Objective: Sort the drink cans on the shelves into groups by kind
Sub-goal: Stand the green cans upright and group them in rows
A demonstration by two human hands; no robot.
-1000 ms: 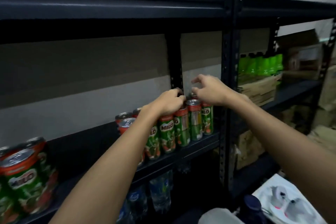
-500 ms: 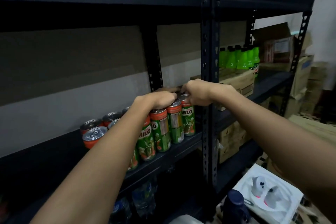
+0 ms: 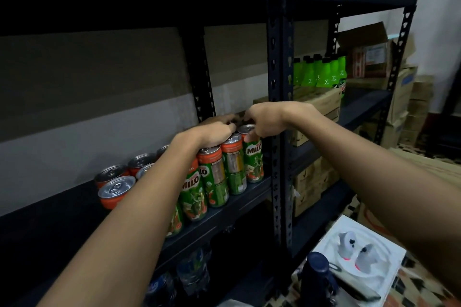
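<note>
A cluster of green and orange Milo cans (image 3: 214, 177) stands on the black middle shelf (image 3: 74, 209), packed against the upright post (image 3: 277, 107). My left hand (image 3: 212, 133) lies curled over the tops of the cans in the middle of the cluster. My right hand (image 3: 262, 119) grips the top of the rightmost Milo can (image 3: 253, 157), thumb down its front. Several more cans (image 3: 117, 189) with silver lids stand to the left. The cans behind my hands are hidden.
Green bottles (image 3: 321, 72) sit on cardboard boxes (image 3: 321, 104) in the shelf bay to the right. More boxes are stacked at far right. Water bottles (image 3: 193, 274) stand on the lower shelf. A dark flask (image 3: 315, 274) and a white box (image 3: 359, 257) lie below.
The view has swung right, so the left cans and upper blue cans left the frame. Both hands closed down onto the can tops; the right hand went from spread fingers to a grip.
</note>
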